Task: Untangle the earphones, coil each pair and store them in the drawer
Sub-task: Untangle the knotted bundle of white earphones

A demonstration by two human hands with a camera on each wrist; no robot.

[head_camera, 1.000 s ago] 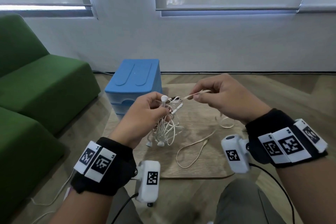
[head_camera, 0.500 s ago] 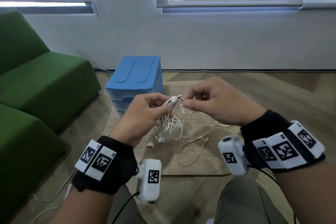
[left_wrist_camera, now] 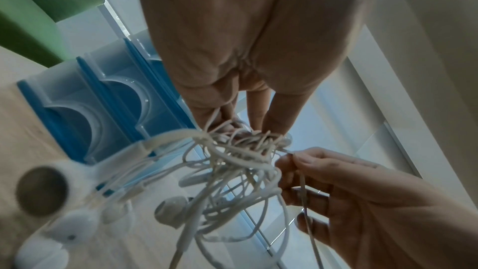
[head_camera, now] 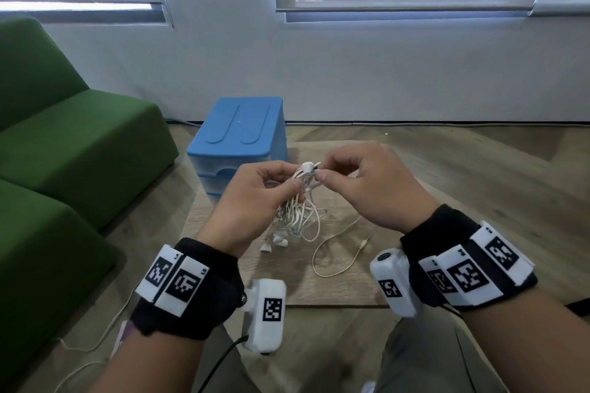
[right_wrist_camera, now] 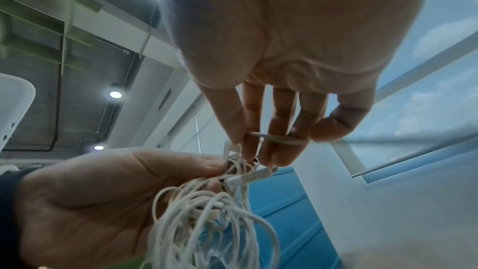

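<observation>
A tangle of white earphones [head_camera: 298, 214] hangs above the low wooden table [head_camera: 399, 201], its earbuds dangling near the tabletop. My left hand [head_camera: 255, 195] grips the top of the bundle [left_wrist_camera: 238, 150] between thumb and fingers. My right hand [head_camera: 367, 188] pinches a thin cream cable [right_wrist_camera: 274, 139] right beside the knot [right_wrist_camera: 243, 169]. That cream cable [head_camera: 335, 252] trails down in a loop on the table and ends in a jack plug [head_camera: 365, 241]. The blue drawer unit [head_camera: 239, 140] stands just behind the hands, its drawers pushed in.
A green sofa [head_camera: 64, 153] fills the left side. A white wall and windows lie beyond the table. A white cable [head_camera: 89, 348] runs on the wooden floor at lower left. My knees sit below the table's near edge [head_camera: 332, 305].
My right hand has moved left, from holding the cream cable stretched out to pinching it close against the knot. The loose cable loop on the table has shifted.
</observation>
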